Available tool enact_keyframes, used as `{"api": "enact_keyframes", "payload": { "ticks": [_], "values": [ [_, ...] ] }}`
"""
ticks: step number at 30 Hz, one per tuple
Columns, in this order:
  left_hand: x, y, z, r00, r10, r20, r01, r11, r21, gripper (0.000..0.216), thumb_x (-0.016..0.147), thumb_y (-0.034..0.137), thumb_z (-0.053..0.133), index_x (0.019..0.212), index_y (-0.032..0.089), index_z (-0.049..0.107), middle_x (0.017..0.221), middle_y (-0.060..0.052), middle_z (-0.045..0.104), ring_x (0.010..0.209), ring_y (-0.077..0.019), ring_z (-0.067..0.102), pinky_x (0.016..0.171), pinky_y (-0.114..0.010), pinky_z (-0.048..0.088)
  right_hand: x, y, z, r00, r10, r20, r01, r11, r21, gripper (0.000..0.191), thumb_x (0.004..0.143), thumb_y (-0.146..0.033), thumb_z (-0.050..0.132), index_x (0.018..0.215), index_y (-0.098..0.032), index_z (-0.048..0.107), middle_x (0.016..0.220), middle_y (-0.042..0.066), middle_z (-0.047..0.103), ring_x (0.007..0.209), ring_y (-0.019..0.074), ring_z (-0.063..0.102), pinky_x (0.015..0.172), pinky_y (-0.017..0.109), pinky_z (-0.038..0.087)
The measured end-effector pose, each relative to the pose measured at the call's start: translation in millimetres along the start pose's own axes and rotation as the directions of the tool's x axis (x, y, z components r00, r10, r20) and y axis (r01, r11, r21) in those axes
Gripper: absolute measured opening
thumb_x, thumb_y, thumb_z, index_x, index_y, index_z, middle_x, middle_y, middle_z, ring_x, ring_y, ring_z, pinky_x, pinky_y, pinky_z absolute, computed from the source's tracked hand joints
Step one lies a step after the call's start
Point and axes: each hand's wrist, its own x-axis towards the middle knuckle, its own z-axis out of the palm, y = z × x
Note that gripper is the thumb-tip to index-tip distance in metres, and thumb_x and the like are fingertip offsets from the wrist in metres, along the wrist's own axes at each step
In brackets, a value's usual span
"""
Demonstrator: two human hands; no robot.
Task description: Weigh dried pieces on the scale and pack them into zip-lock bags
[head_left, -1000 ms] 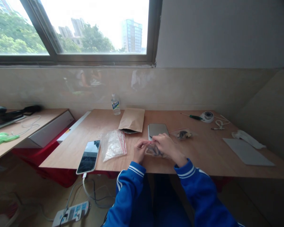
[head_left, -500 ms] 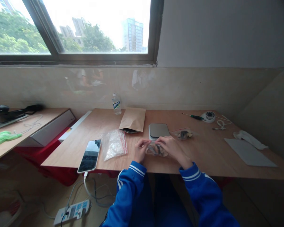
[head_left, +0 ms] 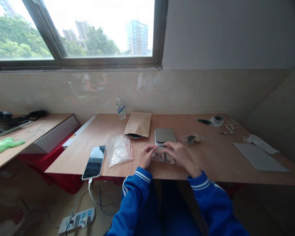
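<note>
A clear zip bag (head_left: 163, 157) with dark and pale dried pieces inside lies at the table's front edge. My left hand (head_left: 147, 155) pinches its top left corner, and my right hand (head_left: 178, 154) pinches the top edge farther right. Just beyond the hands stands a flat kitchen scale (head_left: 165, 135) with nothing on its plate. To its right rests a second zip bag (head_left: 192, 139) holding similar pieces. A brown kraft paper pouch (head_left: 138, 124) lies behind, its dark mouth facing me. Left of my hands is a stack of clear zip bags (head_left: 120, 150).
A smartphone (head_left: 94, 163) on a charging cable lies at the front left edge. Behind stands a water bottle (head_left: 121, 109). Toward the right are a screwdriver (head_left: 203, 121), a white dome camera (head_left: 216, 121) with its cable, and a white sheet (head_left: 260, 157). A power strip (head_left: 77, 221) sits below.
My right hand has shifted slightly along the bag's top edge, and the bag's contents show a little more. My left hand keeps its pinch at the corner.
</note>
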Motion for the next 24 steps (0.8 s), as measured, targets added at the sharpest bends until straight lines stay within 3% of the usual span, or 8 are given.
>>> {"api": "enact_keyframes", "payload": {
  "ticks": [6,12,19,24],
  "values": [
    [-1,1,1,1.000,-0.003,0.020,0.004,1.000,-0.024,0.029,0.069,0.042,0.071,0.079,0.014,0.070,0.073,-0.004,0.069,0.071,-0.0157,0.062,0.067,-0.026,0.047,-3,12,-13,0.998,0.008,0.064,-0.012,0.998,0.061,0.019,0.086,-0.027,0.051,0.073,-0.023,0.065,0.076,0.001,0.069,0.074,0.0182,0.062,0.068,0.028,0.042],
    [-2,9,2,0.999,0.002,0.040,0.001,0.997,-0.072,0.032,0.074,0.044,0.065,0.083,0.015,0.072,0.080,-0.005,0.071,0.081,-0.0188,0.064,0.078,-0.029,0.048,-7,12,-4,0.996,-0.022,-0.085,0.016,0.998,-0.064,0.022,0.087,-0.020,0.046,0.071,-0.021,0.062,0.072,0.004,0.066,0.071,0.0197,0.058,0.068,0.030,0.041],
    [-1,2,-3,1.000,-0.003,0.000,0.003,0.994,-0.111,0.039,0.080,0.049,0.057,0.086,0.014,0.072,0.083,-0.006,0.071,0.082,-0.0193,0.064,0.079,-0.030,0.048,-13,14,-3,0.995,-0.063,-0.080,0.065,0.998,0.023,0.019,0.088,-0.027,0.049,0.081,-0.022,0.066,0.081,0.005,0.068,0.077,0.0210,0.060,0.073,0.032,0.045],
    [-1,1,-2,0.995,0.007,0.097,-0.001,0.998,-0.063,0.042,0.082,0.050,0.054,0.088,0.013,0.073,0.083,-0.007,0.071,0.079,-0.0174,0.062,0.077,-0.028,0.045,-15,18,-17,0.997,-0.065,-0.039,0.066,0.997,0.044,0.020,0.087,-0.024,0.049,0.086,-0.022,0.069,0.085,0.004,0.070,0.078,0.0200,0.062,0.075,0.032,0.047]
  ]
}}
